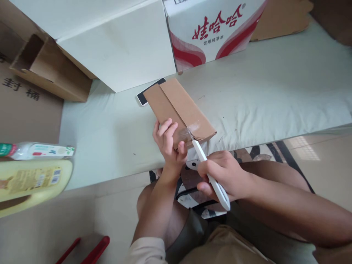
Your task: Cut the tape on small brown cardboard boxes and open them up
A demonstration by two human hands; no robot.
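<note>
A small brown cardboard box (176,106) lies on a pale green mat (261,95), its flaps shut and clear tape across the near end. My left hand (167,141) presses on the box's near left corner, fingers curled over the edge. My right hand (222,176) grips a white utility knife (210,176), whose tip touches the taped seam at the box's near end. A phone (143,96) peeks out from under the box's far corner.
A large white carton (115,40) and a white-and-red printed carton (211,29) stand behind the box. Brown cardboard boxes (44,66) sit at the left. A yellow bottle (33,183) and a clear bottle (35,151) lie at the left edge. Red handles (85,251) show at the bottom.
</note>
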